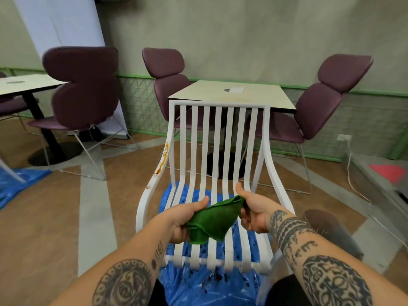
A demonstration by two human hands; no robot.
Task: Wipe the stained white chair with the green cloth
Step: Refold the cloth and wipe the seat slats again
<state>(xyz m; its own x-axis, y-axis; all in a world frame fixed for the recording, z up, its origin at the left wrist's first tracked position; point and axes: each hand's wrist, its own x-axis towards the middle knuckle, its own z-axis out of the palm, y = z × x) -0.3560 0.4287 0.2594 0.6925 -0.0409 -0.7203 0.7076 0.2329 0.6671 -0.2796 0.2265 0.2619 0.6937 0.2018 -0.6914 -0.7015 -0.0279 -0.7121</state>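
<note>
A white slatted chair (217,138) stands in front of me, facing me, on a blue plastic sheet. Brown-orange stains (163,156) run down its left armrest bar. Above the seat I hold a folded green cloth (212,219) between both hands. My left hand (183,219) grips the cloth's lower left part, thumb on top. My right hand (251,210) pinches its upper right corner, thumb raised. The cloth hangs clear of the slats, apart from the stains.
A blue plastic sheet (198,286) with dark spots lies under the chair. Behind it stands a beige square table (260,96) with purple chairs (320,107) around it. Another table (26,83) is at left. A white cable (351,173) runs along the floor at right.
</note>
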